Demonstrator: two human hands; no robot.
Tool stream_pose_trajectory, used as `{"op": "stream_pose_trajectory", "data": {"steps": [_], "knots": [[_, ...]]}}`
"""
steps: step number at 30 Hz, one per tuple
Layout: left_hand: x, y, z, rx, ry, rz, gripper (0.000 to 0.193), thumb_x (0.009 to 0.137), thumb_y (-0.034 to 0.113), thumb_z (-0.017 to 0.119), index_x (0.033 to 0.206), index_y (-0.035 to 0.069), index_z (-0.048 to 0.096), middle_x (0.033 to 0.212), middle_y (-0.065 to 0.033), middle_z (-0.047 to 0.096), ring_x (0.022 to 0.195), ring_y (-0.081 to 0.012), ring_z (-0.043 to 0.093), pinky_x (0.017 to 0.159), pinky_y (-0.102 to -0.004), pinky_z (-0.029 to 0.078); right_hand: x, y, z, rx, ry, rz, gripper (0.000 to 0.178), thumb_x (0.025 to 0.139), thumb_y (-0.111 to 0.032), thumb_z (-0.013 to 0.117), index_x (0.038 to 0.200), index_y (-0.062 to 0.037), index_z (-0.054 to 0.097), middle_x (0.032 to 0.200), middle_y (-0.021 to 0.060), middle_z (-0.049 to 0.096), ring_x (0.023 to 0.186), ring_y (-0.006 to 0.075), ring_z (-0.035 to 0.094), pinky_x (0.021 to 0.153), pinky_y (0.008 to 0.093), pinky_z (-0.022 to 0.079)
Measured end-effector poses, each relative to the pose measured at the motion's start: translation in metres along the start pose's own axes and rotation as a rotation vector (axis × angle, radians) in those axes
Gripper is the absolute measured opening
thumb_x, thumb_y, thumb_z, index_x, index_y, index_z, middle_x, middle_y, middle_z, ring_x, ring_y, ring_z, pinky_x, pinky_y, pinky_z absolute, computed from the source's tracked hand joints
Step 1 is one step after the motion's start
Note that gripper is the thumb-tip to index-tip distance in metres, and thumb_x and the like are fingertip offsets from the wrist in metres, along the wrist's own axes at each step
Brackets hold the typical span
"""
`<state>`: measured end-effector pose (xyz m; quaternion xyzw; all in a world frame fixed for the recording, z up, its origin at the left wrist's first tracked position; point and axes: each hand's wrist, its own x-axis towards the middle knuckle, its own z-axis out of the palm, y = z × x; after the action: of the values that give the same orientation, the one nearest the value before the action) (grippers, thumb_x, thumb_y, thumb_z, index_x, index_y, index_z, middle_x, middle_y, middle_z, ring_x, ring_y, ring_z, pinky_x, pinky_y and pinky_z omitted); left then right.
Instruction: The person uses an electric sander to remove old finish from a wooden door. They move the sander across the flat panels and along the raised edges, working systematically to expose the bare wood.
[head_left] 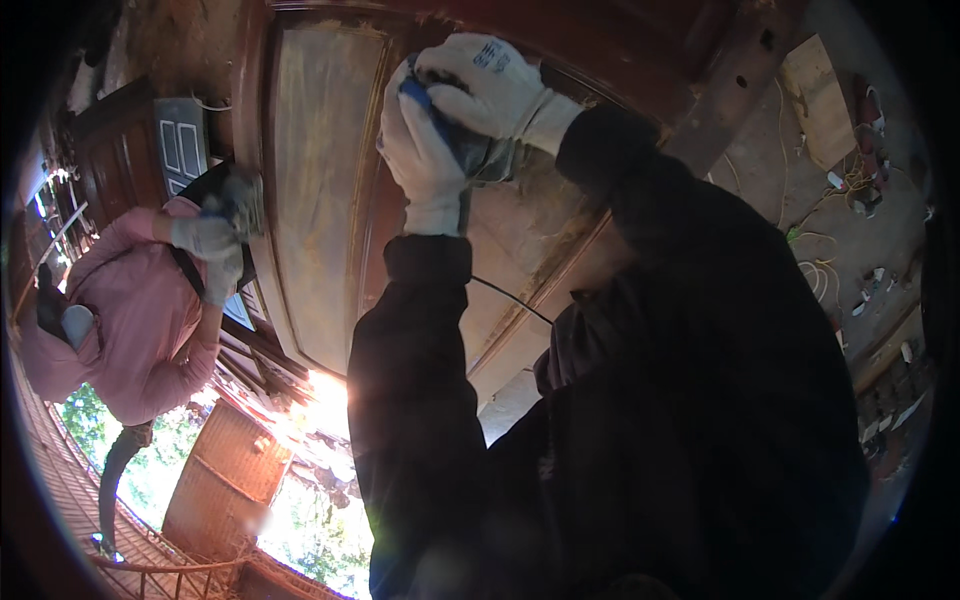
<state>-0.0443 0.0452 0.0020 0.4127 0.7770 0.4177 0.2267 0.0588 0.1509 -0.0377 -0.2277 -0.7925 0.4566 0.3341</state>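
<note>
Both my hands wear white gloves and grip a blue and dark hand-held power sander (482, 152) over a brown panelled wooden door (325, 190). My left hand (415, 155) wraps the tool's left side. Across its top and far side, my right hand (488, 85) is closed. The gloves cover most of the tool, and its underside is hidden. A thin dark cord (510, 298) runs below my left cuff toward my clothing. Pale, scuffed patches mark the door panels around the tool.
At the left, a co-worker in a pink top (140, 300) holds a dark tool (235, 205) with gloved hands at the door's edge. On the floor to the right lie a wooden board (818, 100), yellow cables (825, 275) and scattered small items. Bright light comes through at the lower left.
</note>
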Motion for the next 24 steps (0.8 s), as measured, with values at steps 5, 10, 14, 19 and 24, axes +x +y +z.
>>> {"op": "stream_pose_trajectory", "data": {"steps": [5,10,14,19,24], "knots": [[-0.067,0.004,-0.033,0.31,-0.28,-0.04,0.109,0.07,0.03,0.091,0.156,0.001,0.03,0.133,-0.0177,0.061,0.12,-0.0245,0.061,0.102,-0.0368,0.049,-0.056,-0.03,0.042,0.08,0.026,0.151,0.023,0.082,-0.035,0.062,0.091,-0.0144,0.068,0.088,0.0073,0.069,0.087,0.0307,0.063,0.081,0.0446,0.051],[-0.114,0.008,-0.05,0.352,-0.289,-0.243,0.109,0.064,0.03,0.094,0.152,0.003,0.036,0.128,-0.0188,0.065,0.116,-0.028,0.066,0.097,-0.0393,0.053,-0.096,-0.067,0.062,0.219,-0.064,0.252,0.026,0.083,-0.036,0.062,0.091,-0.0125,0.068,0.087,0.0086,0.068,0.085,0.0316,0.064,0.08,0.0443,0.049],[-0.073,0.02,-0.035,0.487,-0.421,-0.151,0.117,0.058,0.042,0.096,0.15,0.001,0.036,0.132,-0.0226,0.062,0.117,-0.0376,0.065,0.096,-0.0436,0.053,-0.087,-0.045,0.053,0.203,0.228,0.239,0.027,0.084,-0.036,0.061,0.092,-0.012,0.069,0.087,0.0101,0.068,0.087,0.0325,0.065,0.081,0.0454,0.049],[-0.012,0.018,-0.009,0.254,-0.369,-0.138,0.109,0.06,0.045,0.094,0.146,0.004,0.041,0.126,-0.0217,0.065,0.113,-0.0375,0.066,0.094,-0.0438,0.054,-0.031,-0.016,0.022,0.278,0.133,0.306,0.027,0.086,-0.033,0.066,0.099,-0.0102,0.07,0.095,0.013,0.071,0.089,0.0353,0.068,0.078,0.0434,0.053],[-0.028,0.008,-0.032,0.344,-0.333,-0.142,0.085,0.071,0.014,0.088,0.143,0.003,0.045,0.123,-0.0117,0.066,0.114,-0.0203,0.063,0.099,-0.0361,0.051,-0.039,-0.027,0.056,0.346,0.115,0.343,0.025,0.086,-0.033,0.065,0.095,-0.0101,0.069,0.091,0.0132,0.069,0.085,0.0358,0.066,0.077,0.0438,0.052]]}}
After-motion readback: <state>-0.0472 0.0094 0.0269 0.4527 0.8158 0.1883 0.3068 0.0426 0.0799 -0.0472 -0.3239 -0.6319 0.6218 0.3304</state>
